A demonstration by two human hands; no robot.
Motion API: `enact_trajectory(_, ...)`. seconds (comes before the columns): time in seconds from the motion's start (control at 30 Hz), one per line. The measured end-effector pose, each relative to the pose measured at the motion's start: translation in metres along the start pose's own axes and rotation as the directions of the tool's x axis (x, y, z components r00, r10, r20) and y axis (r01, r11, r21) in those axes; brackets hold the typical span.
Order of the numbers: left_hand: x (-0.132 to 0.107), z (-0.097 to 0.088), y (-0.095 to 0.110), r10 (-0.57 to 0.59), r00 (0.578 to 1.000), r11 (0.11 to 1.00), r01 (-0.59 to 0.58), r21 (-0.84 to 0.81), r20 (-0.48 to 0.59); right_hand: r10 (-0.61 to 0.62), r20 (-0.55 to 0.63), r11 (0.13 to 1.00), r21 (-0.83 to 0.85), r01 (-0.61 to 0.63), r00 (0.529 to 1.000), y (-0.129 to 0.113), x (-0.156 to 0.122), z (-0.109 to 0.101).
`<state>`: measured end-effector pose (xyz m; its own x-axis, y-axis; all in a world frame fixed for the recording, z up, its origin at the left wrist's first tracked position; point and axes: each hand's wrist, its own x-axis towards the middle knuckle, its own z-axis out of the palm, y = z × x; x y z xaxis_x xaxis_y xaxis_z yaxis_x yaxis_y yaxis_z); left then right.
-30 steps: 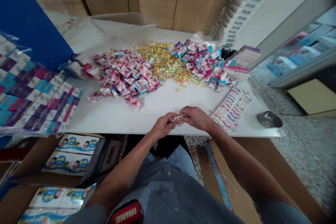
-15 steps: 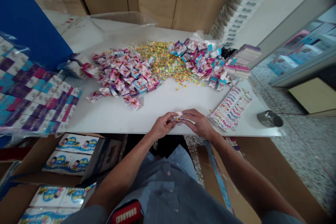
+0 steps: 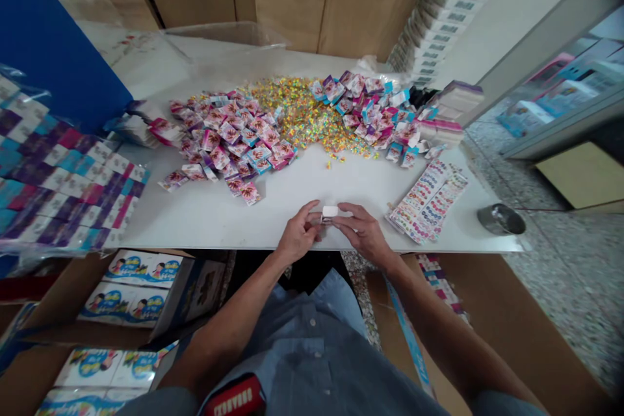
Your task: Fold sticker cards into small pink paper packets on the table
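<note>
Between my two hands, near the front edge of the white table (image 3: 205, 221), is a small box (image 3: 329, 212) with a white flap standing up. My left hand (image 3: 298, 232) grips its left side with thumb and fingers. On the other side my right hand (image 3: 361, 229) pinches it with the fingertips. What is inside the box cannot be made out. Beyond my hands lies a heap of tiny shiny yellow pieces (image 3: 312, 117). To its left is a pile of small printed boxes (image 3: 234, 133), and to its right another pile of such boxes (image 3: 375, 110).
Sticker sheets (image 3: 429, 201) lie right of my hands, with a metal tin (image 3: 502, 220) near the table's right end. Plastic-wrapped box packs (image 3: 68, 182) stand at the left. Below the table are open cartons, one holding white boxes (image 3: 131, 296).
The small box has come upright in my fingers, and its white flap now shows. My hands have opened slightly around it. The piles look unchanged.
</note>
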<state>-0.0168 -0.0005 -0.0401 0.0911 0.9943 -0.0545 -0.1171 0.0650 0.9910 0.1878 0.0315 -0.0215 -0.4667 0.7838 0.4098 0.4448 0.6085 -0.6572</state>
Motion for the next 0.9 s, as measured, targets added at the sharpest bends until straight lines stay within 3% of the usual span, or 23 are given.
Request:
enact_trajectory(0.1, 0.004, -0.006, 0.004, -0.024, 1.000, 0.999, 0.023, -0.031, -0.015, 0.058, -0.027, 0.996, 0.074, -0.056, 0.998, -0.002, -0.004, 0.013)
enact_trajectory(0.27, 0.008, -0.023, 0.011, -0.137, 0.987, 0.968, 0.152, -0.200, 0.089, 0.140, -0.076, 0.972, 0.203, -0.122, 0.987, -0.004, -0.003, 0.031)
enact_trajectory(0.4, 0.012, -0.024, 0.014, -0.206, 0.977, 0.953, 0.213, -0.216, 0.054, 0.257, -0.080, 0.908, 0.360, -0.212, 0.963, -0.006, 0.002, 0.033)
enact_trajectory(0.47, 0.016, -0.021, 0.015, -0.231, 0.972, 0.949, 0.233, -0.211, 0.032, 0.352, -0.042, 0.816, 0.503, -0.284, 0.935, -0.009, 0.004, 0.031)
enact_trajectory(0.6, 0.021, -0.015, 0.015, -0.227, 0.974, 0.962, 0.222, -0.157, -0.012, 0.553, 0.035, 0.500, 0.786, -0.365, 0.832, -0.013, 0.008, 0.028)
enact_trajectory(0.67, 0.024, -0.015, 0.016, -0.186, 0.982, 0.977, 0.182, -0.114, -0.034, 0.600, 0.120, 0.382, 0.826, -0.414, 0.791, -0.012, 0.013, 0.029)
enact_trajectory(0.73, 0.025, -0.015, 0.018, -0.149, 0.988, 0.986, 0.145, -0.078, -0.048, 0.610, 0.207, 0.318, 0.820, -0.476, 0.765, -0.011, 0.019, 0.031)
enact_trajectory(0.8, 0.027, -0.016, 0.020, -0.136, 0.990, 0.989, 0.134, -0.057, -0.041, 0.606, 0.236, 0.315, 0.806, -0.502, 0.760, -0.008, 0.024, 0.033)
enact_trajectory(0.9, 0.028, -0.019, 0.022, -0.142, 0.990, 0.986, 0.141, -0.084, -0.005, 0.554, 0.177, 0.440, 0.768, -0.466, 0.814, -0.004, 0.028, 0.036)
